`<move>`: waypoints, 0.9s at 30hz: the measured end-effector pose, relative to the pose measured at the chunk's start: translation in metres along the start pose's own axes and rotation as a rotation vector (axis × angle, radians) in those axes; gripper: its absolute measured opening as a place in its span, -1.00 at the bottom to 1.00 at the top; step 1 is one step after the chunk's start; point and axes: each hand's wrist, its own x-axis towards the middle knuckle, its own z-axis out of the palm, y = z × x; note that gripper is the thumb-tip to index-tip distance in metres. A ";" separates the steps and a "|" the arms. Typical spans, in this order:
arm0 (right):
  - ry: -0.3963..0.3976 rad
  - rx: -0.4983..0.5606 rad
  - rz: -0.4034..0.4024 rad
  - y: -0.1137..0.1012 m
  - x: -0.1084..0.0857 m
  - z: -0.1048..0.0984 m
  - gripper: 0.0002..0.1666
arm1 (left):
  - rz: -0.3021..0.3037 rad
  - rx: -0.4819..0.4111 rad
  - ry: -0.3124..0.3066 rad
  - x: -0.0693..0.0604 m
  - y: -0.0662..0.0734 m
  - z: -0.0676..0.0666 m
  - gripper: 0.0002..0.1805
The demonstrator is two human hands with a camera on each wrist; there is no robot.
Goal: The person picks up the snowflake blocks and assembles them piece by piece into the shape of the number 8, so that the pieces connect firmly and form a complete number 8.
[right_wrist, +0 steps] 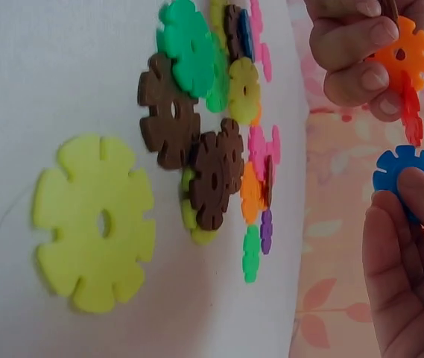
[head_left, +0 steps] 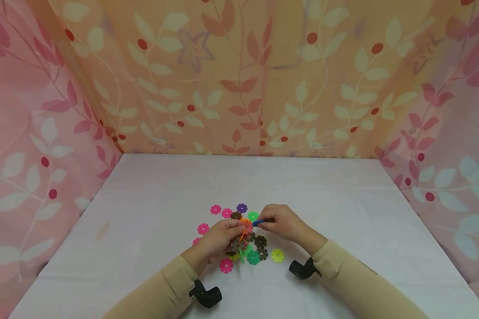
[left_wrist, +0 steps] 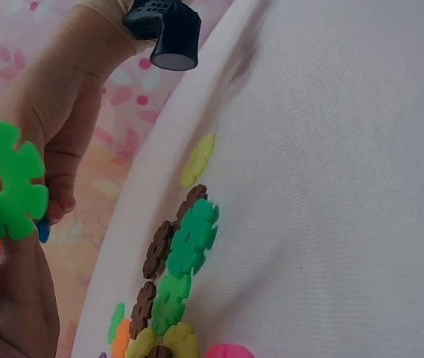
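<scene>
My left hand (head_left: 218, 237) holds a small chain of slotted plastic flower discs. In it are an orange disc (right_wrist: 414, 56), a red disc (right_wrist: 413, 123) slotted at its lower edge, and a green disc (left_wrist: 19, 190) seen in the left wrist view. The edge of a brown disc (right_wrist: 390, 9) shows by the fingers. My right hand (head_left: 283, 221) pinches a blue disc (right_wrist: 407, 158) between thumb and fingers. That blue disc sits close to the red one, with a small gap between them in the right wrist view. Fingers hide part of the chain.
Loose discs lie scattered on the white tabletop (head_left: 143, 248) beneath the hands: a yellow disc (right_wrist: 126, 216), a brown disc (right_wrist: 159, 134), a pink disc (head_left: 225, 266), a purple disc (head_left: 241, 208) and several others, some overlapping. Patterned curtains (head_left: 239, 88) surround the table.
</scene>
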 end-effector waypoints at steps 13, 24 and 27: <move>0.017 -0.017 -0.044 -0.007 -0.001 0.001 -0.94 | 0.016 -0.043 0.039 0.002 -0.001 0.000 -0.61; 0.019 -0.034 -0.097 -0.009 -0.001 0.006 -0.94 | 0.020 -0.013 0.087 0.003 -0.003 0.001 -0.66; 0.037 -0.025 -0.092 -0.009 -0.001 0.007 -0.95 | 0.030 -0.011 0.085 0.003 -0.002 0.001 -0.69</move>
